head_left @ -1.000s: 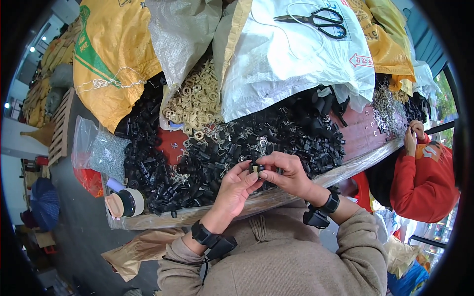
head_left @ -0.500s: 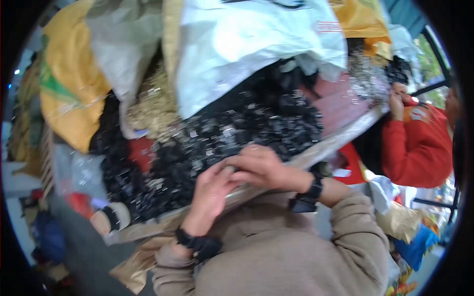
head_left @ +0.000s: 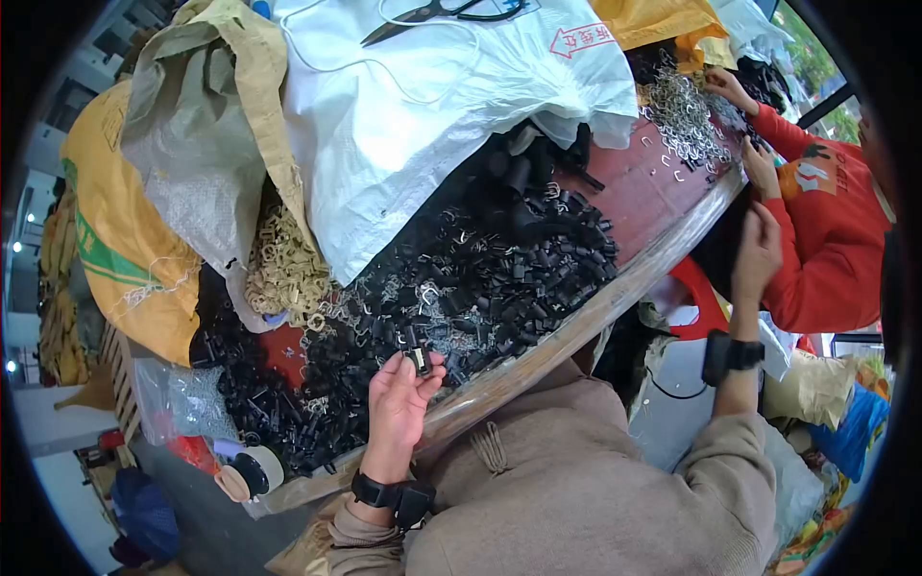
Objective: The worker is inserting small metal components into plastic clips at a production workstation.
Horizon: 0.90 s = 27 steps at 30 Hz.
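Note:
My left hand (head_left: 401,408) pinches a small black part with a pale insert (head_left: 419,359), held just above the table's near edge. Under and beyond it spreads a pile of small black parts (head_left: 538,288), with bits of silver metal scattered through. My right hand (head_left: 758,252) is raised off to the right, past the table edge and close to a co-worker's red sleeve. Its fingers stretch upward, and I see nothing in them.
A wooden rail (head_left: 576,336) edges the red tabletop (head_left: 624,192). A white sack (head_left: 403,134) with scissors (head_left: 442,14) on it covers the far side. Beige parts (head_left: 286,264) lie left. A co-worker's hand (head_left: 732,88) is at the silver U-shaped pieces (head_left: 687,110). A roll (head_left: 252,473) sits at the left corner.
My hands were together over the near edge; now they are apart. My right hand has swung far right and up, while the left stays near the edge with the black part.

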Each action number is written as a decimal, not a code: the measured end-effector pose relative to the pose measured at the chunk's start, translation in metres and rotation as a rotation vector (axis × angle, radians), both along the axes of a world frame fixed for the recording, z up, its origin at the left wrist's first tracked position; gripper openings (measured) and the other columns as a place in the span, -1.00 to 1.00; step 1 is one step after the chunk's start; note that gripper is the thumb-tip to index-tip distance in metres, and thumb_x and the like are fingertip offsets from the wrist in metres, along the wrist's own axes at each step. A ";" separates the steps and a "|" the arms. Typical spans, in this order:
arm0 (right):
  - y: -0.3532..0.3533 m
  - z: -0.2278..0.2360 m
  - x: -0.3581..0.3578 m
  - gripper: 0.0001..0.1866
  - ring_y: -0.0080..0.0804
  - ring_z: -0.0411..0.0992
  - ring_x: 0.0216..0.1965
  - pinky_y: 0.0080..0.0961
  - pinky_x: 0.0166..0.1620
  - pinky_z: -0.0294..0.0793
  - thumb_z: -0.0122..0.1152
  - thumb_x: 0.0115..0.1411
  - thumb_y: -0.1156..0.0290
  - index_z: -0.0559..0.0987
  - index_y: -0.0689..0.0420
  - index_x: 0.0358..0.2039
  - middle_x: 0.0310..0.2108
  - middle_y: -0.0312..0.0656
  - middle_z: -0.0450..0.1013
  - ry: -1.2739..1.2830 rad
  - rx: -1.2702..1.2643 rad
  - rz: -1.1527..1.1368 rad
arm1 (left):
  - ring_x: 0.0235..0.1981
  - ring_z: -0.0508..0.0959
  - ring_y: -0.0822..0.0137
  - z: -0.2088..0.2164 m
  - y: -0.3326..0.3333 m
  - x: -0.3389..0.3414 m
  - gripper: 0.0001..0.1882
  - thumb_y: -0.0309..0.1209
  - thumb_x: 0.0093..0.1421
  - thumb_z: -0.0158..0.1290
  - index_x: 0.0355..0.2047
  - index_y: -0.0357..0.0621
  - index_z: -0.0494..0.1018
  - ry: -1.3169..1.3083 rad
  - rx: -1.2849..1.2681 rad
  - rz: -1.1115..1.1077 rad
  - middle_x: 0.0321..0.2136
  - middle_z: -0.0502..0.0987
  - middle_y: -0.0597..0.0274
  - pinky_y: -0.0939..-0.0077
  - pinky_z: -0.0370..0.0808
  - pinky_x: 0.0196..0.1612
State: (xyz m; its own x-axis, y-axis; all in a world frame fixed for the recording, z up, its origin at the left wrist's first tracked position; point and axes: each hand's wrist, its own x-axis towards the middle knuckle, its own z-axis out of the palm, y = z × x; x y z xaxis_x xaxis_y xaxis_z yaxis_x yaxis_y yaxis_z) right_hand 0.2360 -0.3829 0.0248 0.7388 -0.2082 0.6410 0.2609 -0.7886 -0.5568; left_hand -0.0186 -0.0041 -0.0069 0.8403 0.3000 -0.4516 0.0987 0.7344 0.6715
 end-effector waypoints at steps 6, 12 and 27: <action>-0.114 -0.060 0.013 -0.82 -0.66 0.25 -0.48 -0.74 -0.38 0.27 -0.02 0.09 0.48 0.45 0.25 -0.30 -0.48 -0.34 0.35 -0.010 0.534 -0.160 | -0.40 0.50 0.34 -0.009 0.000 0.005 -0.74 -0.38 0.16 -0.14 -0.23 -0.33 0.31 -0.034 -0.046 -0.058 -0.36 0.45 0.04 0.60 0.48 -0.30; 0.073 -0.023 -0.009 -0.86 -0.67 0.24 -0.50 -0.73 -0.42 0.25 0.04 0.03 0.52 0.47 0.20 -0.35 -0.50 -0.38 0.32 0.377 0.233 0.484 | -0.39 0.50 0.34 -0.004 -0.001 0.004 -0.73 -0.37 0.17 -0.16 -0.21 -0.32 0.30 -0.062 -0.034 -0.099 -0.35 0.45 0.03 0.60 0.48 -0.29; 0.203 -0.028 -0.031 -0.57 -0.13 0.31 -0.27 -0.38 -0.24 0.26 0.14 -0.10 0.26 0.36 0.19 -0.21 -0.38 -0.05 0.35 0.319 -0.436 0.804 | -0.32 0.49 0.29 0.001 0.003 0.001 -0.71 -0.41 0.15 -0.14 -0.14 -0.28 0.22 -0.064 -0.006 -0.102 -0.26 0.41 -0.06 0.59 0.48 -0.27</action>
